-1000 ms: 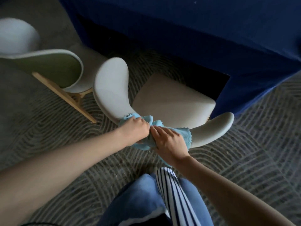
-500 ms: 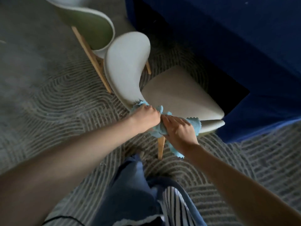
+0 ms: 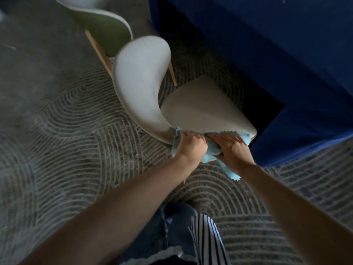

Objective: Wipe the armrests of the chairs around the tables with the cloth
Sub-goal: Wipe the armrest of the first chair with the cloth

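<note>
A white shell chair (image 3: 139,83) with a beige seat cushion (image 3: 204,109) stands tucked at the blue-draped table. A light blue cloth (image 3: 212,150) is draped over the chair's near rim, between the two curved armrests. My left hand (image 3: 191,146) is clenched on the cloth's left part. My right hand (image 3: 232,148) presses flat on its right part, fingers spread toward the seat edge. A corner of the cloth hangs below my right wrist. The right armrest is hidden under my right hand and the cloth.
A blue tablecloth (image 3: 267,54) fills the upper right, hanging to the floor beside the chair. A second chair (image 3: 103,22) with a green inner shell and wooden legs stands behind on the left. Patterned grey carpet (image 3: 66,131) surrounds everything. My jeans and striped garment show below.
The view has swung left and closer over the chair. Both hands stayed on the cloth at the near rim, and the right armrest that showed a second ago is now covered.
</note>
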A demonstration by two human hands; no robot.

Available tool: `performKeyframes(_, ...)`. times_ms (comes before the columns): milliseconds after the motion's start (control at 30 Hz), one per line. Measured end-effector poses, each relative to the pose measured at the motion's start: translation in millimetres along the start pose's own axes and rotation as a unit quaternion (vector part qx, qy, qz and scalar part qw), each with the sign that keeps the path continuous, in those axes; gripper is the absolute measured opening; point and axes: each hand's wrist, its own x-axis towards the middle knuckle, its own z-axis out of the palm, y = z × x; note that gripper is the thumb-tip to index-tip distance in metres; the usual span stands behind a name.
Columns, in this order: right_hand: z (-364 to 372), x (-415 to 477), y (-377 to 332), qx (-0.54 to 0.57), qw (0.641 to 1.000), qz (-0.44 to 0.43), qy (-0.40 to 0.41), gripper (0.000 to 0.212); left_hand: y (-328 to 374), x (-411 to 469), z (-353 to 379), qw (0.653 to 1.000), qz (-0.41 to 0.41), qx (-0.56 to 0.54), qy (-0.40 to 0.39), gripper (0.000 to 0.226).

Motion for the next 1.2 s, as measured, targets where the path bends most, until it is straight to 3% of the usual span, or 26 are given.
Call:
performKeyframes(100, 3.6, -1.0, -1.7, 0.007, 0.999, 0.036, -0.008, 0.057, -1.1, -2.6, 14.6, 0.999, 0.013, -0.031, 0.041, 0.04)
performKeyframes(233, 14.4, -1.4, -18.1, -0.027, 0.996, 0.079, 0.017, 0.054, -20.7, -7.3, 21.8, 0.989, 0.09, -0.063, 0.094, 0.03)
performKeyframes(333, 19.2, 0.0, -31.1, -0.052, 0.993, 0.101, 0.035, 0.048, -33.0, -5.6, 27.0, 0.978, 0.145, -0.072, 0.132, 0.036)
performKeyframes(500, 24.2, 0.6, -45.3, -0.077, 0.988, 0.119, 0.062, 0.049, -53.0, -7.7, 31.0, 0.957, 0.223, -0.09, 0.161, 0.041)
performKeyframes(700, 32.8, 15.3, -89.5, -0.1, 0.98, 0.132, 0.109, 0.047, -97.0, -4.0, 55.4, 0.933, 0.296, -0.099, 0.178, 0.028)
performKeyframes(867, 44.8, 30.6, -132.0, -0.121, 0.968, 0.186, 0.122, 0.05, -136.7, 2.8, 72.2, 0.892, 0.371, -0.109, 0.235, 0.024)
performKeyframes(1200, 64.6, 72.9, -194.9, -0.14, 0.945, 0.273, 0.118, 0.053, -207.1, 26.0, 86.2, 0.824, 0.474, -0.142, 0.277, 0.031)
